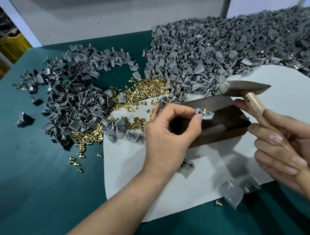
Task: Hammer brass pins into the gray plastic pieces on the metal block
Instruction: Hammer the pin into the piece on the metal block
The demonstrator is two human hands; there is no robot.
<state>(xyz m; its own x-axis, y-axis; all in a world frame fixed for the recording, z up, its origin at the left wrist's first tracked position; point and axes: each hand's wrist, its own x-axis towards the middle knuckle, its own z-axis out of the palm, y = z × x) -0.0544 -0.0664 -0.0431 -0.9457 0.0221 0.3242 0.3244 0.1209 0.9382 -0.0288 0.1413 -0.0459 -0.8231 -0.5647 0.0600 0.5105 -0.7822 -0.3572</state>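
Note:
A dark metal block (219, 114) lies on a pale cloth (127, 163) in the middle right. My left hand (170, 131) pinches a gray plastic piece (206, 114) between thumb and fingertips and holds it on the block's top. A brass pin (204, 110) stands up out of that piece. My right hand (283, 149) grips the wooden handle of a hammer (243, 89). The hammer's steel head hangs above the block's far right end, a little above and to the right of the held piece.
A big heap of gray pieces (218, 48) fills the back right. A looser pile of gray pieces (75, 96) spreads at the left. Loose brass pins (146, 89) lie between them. Three gray pieces (231, 194) sit on the cloth's near edge. The green table (38, 193) extends front left.

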